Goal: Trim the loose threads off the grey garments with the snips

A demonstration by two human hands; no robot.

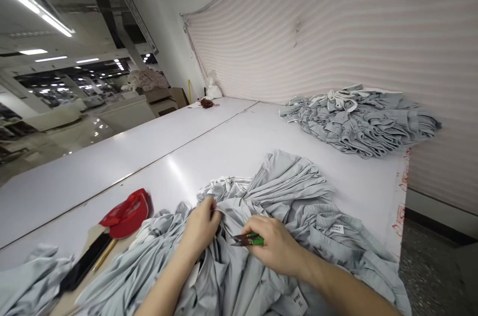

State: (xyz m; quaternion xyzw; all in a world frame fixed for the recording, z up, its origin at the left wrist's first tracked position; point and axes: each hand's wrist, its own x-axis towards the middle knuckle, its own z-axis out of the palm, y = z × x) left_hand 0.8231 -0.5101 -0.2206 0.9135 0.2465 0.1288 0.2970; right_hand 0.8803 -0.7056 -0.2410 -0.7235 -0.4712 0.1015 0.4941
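A heap of light grey garments (239, 266) covers the near part of the table, with small white labels showing on some of them. My left hand (203, 221) is closed, pinching a fold of the grey garment near its upper edge. In my right hand (274, 241) I grip a pair of thread snips (248, 240) with green handles. The dark blades point left and lie just over the grey cloth, a short way below and right of my left hand. Whether the blades touch the cloth I cannot tell.
A red cap (129, 214) lies left of the heap, near a black strip-like item (87, 259) and a wooden stick. A second grey garment pile (362, 119) sits at the far right against a striped curtain (317, 32). The white table (224, 142) ends at a taped right edge.
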